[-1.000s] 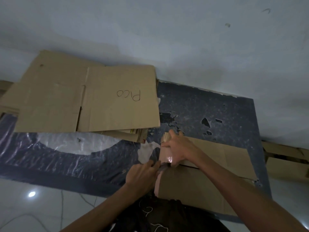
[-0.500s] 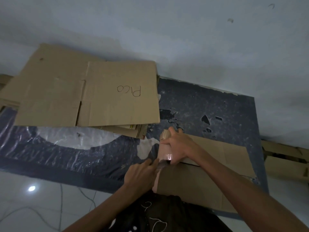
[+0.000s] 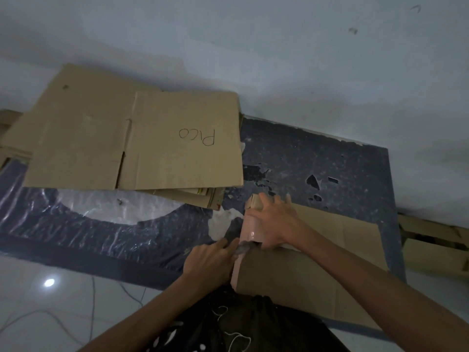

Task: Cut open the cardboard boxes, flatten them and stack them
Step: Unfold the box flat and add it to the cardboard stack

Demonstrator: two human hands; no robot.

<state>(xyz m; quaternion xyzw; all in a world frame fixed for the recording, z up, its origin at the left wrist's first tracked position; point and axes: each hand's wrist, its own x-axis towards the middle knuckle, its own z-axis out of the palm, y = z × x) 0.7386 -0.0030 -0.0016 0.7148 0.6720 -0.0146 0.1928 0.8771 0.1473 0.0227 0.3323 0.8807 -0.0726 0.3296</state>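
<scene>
Cardboard box [image 3: 304, 275]: lies flat on the near right part of a dark mat [image 3: 317, 153], just in front of the person. Its near edge reaches the person's dark garment [image 3: 241, 326]. The left end is sealed with glossy pinkish tape [image 3: 250, 231], which runs down that end.

Right hand [image 3: 275, 222]: set over the taped end near its far corner. The thumb lies across the tape and the fingers curl over the top, gripping the box.

Left hand [image 3: 210, 262]: fingers curled around a dark tool [image 3: 243, 247] whose tip is at the tape, just below the right hand. The tool is blurred, so its kind cannot be told.

The hands are close together, nearly touching at the seam.

Beyond the box, on the far left of the mat, is a stack of flattened cardboard [image 3: 132, 143]. Its top sheet bears the handwritten word "Pico", upside down from here. Edges of several sheets show under its near right corner.

Clear plastic film [image 3: 101, 207] is wrinkled over the mat's left part. The mat's surface is chipped near the middle.

More cardboard [image 3: 431, 245] lies off the mat at the far right, against the pale wall [image 3: 253, 47].

The white tiled floor [image 3: 50, 313] at near left shows a bright light reflection [image 3: 49, 282].
</scene>
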